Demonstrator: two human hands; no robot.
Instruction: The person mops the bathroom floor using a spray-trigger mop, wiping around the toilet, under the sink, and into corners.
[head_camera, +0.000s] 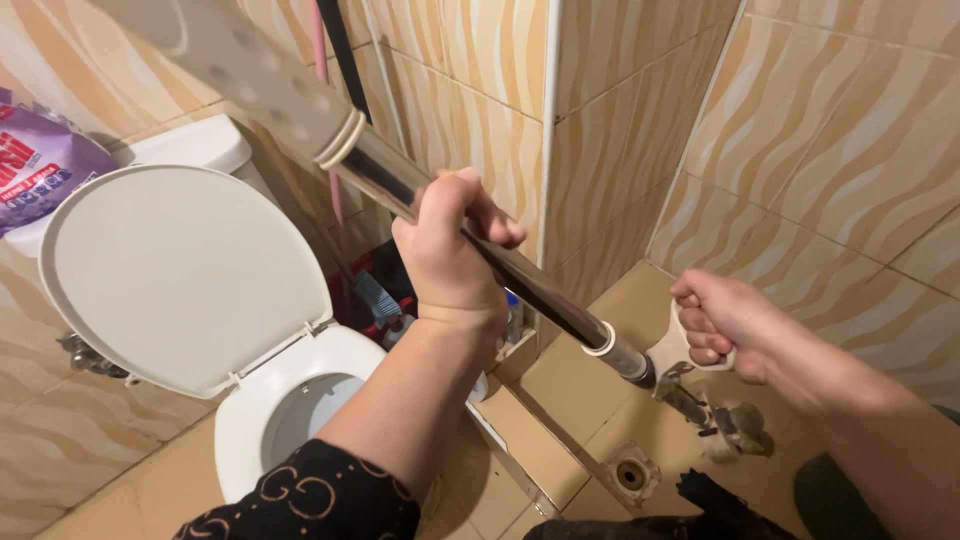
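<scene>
A long metal mop pole (520, 275) slants from the upper left down to the floor at the lower right. My left hand (450, 245) grips the shiny part of the pole at mid-length. My right hand (722, 325) is closed around a white lever handle (672, 348) beside the pole's lower end. Below that, a worn metal hinge mechanism (725, 422) joins the pole to a dark mop head (715, 500) at the bottom edge. The mop head is partly cut off by the frame.
A white toilet (300, 400) with its lid (180, 270) raised stands at left. A purple bag (40, 165) rests on the cistern. Bottles and a brush (380, 300) crowd the corner behind it. A round floor drain (630, 472) sits in the beige tiles; tiled walls enclose the corner.
</scene>
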